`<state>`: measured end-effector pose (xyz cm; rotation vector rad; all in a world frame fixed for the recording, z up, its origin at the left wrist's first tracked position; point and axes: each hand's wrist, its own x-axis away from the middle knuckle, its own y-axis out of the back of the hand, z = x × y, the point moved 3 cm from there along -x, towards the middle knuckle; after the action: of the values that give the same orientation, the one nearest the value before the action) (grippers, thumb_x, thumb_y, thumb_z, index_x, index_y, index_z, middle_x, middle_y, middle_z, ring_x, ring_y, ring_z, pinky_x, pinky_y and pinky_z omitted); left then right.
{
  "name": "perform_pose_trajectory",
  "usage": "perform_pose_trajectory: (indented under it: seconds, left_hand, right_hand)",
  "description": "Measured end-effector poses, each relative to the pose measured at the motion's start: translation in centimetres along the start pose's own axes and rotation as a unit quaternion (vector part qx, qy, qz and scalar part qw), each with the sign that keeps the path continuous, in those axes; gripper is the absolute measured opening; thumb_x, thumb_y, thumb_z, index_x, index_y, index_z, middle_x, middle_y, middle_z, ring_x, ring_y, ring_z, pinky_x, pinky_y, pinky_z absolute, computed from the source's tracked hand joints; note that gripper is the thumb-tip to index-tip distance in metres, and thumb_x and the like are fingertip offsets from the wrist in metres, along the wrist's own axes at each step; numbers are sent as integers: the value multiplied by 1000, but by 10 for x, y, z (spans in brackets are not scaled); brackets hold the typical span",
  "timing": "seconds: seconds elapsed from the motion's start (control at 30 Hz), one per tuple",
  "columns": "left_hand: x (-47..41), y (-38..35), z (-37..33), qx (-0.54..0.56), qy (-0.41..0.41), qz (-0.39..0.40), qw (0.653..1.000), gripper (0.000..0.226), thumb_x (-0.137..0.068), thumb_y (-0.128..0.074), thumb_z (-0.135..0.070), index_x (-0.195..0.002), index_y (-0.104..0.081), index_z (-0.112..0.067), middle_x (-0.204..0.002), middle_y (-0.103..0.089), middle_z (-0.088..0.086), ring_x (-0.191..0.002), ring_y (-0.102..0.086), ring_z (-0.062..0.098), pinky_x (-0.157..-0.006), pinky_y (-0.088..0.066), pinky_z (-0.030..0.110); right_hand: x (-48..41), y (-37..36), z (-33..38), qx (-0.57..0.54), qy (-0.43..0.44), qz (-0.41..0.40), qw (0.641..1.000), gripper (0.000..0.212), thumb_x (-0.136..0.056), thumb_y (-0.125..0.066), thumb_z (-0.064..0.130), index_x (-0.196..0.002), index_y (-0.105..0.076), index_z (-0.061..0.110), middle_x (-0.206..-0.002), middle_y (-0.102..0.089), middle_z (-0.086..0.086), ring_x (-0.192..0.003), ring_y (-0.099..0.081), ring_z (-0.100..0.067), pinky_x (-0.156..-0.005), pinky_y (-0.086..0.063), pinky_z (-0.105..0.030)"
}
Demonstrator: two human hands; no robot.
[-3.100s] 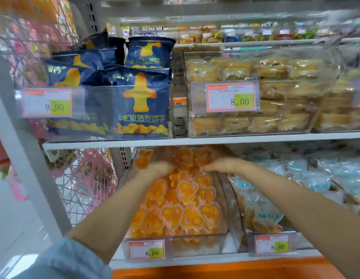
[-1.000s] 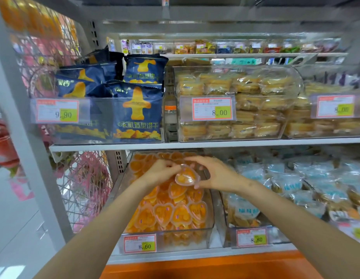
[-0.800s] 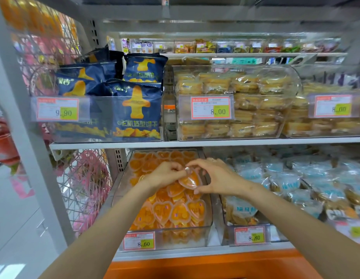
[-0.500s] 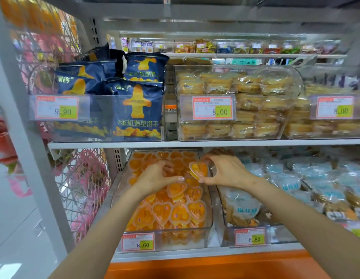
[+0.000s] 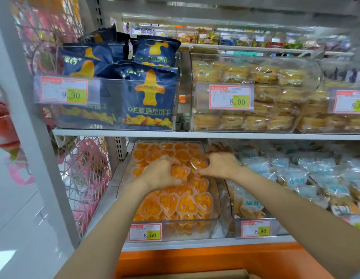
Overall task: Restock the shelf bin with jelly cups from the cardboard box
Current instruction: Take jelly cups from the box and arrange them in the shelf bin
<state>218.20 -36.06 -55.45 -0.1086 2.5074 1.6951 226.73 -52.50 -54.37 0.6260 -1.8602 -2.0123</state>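
Currently, stage: settling cups into the shelf bin (image 5: 191, 228) on the lower shelf; judged near the end of this handful.
Grip, right hand (image 5: 222, 165): closed, thumb and fingers pinching one jelly cup (image 5: 199, 164), tilted, above the pile by the bin's right wall.
Grip, left hand (image 5: 160, 174): fingers curled down onto the jelly cups (image 5: 187, 204) mid-bin; cannot tell whether it holds one or only presses.
Pile: orange, heart-shaped, heaped about to the front rim.
Source, cardboard box (image 5: 185, 274): only its top edge shows below the shelf; contents hidden.
Risk, spill: the heap is high, so pushing another in could slide front cups over the low front wall.
Risk, wrong bin: released too far right, the cup may drop among the blue-white packets (image 5: 296, 174) next door.
Risk, damage: hard pressing could dent film lids.
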Motion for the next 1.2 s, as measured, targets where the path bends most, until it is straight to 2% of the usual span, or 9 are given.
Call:
perform_pose_trajectory:
  seconds: [0.33,0.53,0.63,0.73,0.83,0.93,1.03,1.1,1.2]
  left_hand:
    - [5,3,-3,52,14,-29,998,63,-79,-70,-37,-134,-47,-17,-133,-45,7,-124,-44,20,-97,-35,24]
    - [7,5,-3,63,31,-37,997,64,-79,-70,-35,-135,-46,-16,-134,-44,8,-125,-43,22,-98,-36,27]
    - [8,3,-2,64,37,-40,996,65,-78,-70,-36,-135,-46,-16,-135,-43,8,-125,-43,22,-101,-39,31]
    - [9,1,-4,54,37,-58,996,66,-77,-71,-37,-135,-45,-17,-135,-43,6,-123,-45,22,-95,-40,29]
    - [10,-1,-9,74,26,-76,994,68,-78,-71,-38,-136,-43,-19,-134,-42,3,-121,-47,20,-90,-39,25]
    - [10,-4,-15,119,16,-79,990,69,-76,-75,-33,-135,-42,-17,-129,-41,3,-119,-47,18,-77,-30,11]
    - [11,-8,-17,160,19,-77,984,62,-72,-78,-31,-126,-50,-17,-115,-42,2,-105,-49,16,-71,-31,12]
    - [10,-9,-15,213,31,-89,973,43,-75,-76,-23,-112,-56,-15,-107,-50,4,-92,-53,15,-66,-37,16]
    - [12,-6,-13,393,74,-74,914,15,-84,-65,-4,-89,-55,-13,-86,-59,6,-64,-63,14,-56,-50,22]
  right_hand:
    - [1,4,2,18,-17,12,1000,51,-78,-55,66,-103,-67,23,-104,-66,-4,-95,-61,-22,-69,-37,-23]
    - [0,5,1,19,-16,33,999,57,-78,-54,70,-111,-62,25,-111,-65,-3,-100,-60,-21,-72,-38,-24]
    - [3,13,2,13,-16,26,999,64,-77,-54,71,-125,-55,28,-122,-61,-2,-108,-57,-22,-80,-44,-27]
    - [11,25,5,-60,2,-28,998,54,-82,-61,57,-130,-53,33,-129,-57,0,-113,-55,-21,-88,-44,-28]
    - [27,29,15,-140,31,-46,989,47,-82,-67,41,-127,-56,36,-113,-64,9,-104,-57,-13,-94,-43,-30]
    - [42,21,27,-146,60,-52,986,43,-84,-67,37,-125,-54,38,-88,-55,19,-90,-44,-7,-100,-35,-35]
    - [46,10,32,-177,54,-82,979,43,-86,-65,35,-127,-55,37,-97,-58,8,-98,-49,-14,-99,-37,-36]
    - [46,3,33,-210,59,-95,971,44,-86,-65,32,-129,-55,35,-112,-63,6,-101,-50,-15,-96,-41,-40]
    - [46,-3,33,-256,65,-110,958,51,-84,-67,34,-132,-51,36,-114,-61,8,-100,-47,-14,-93,-42,-39]
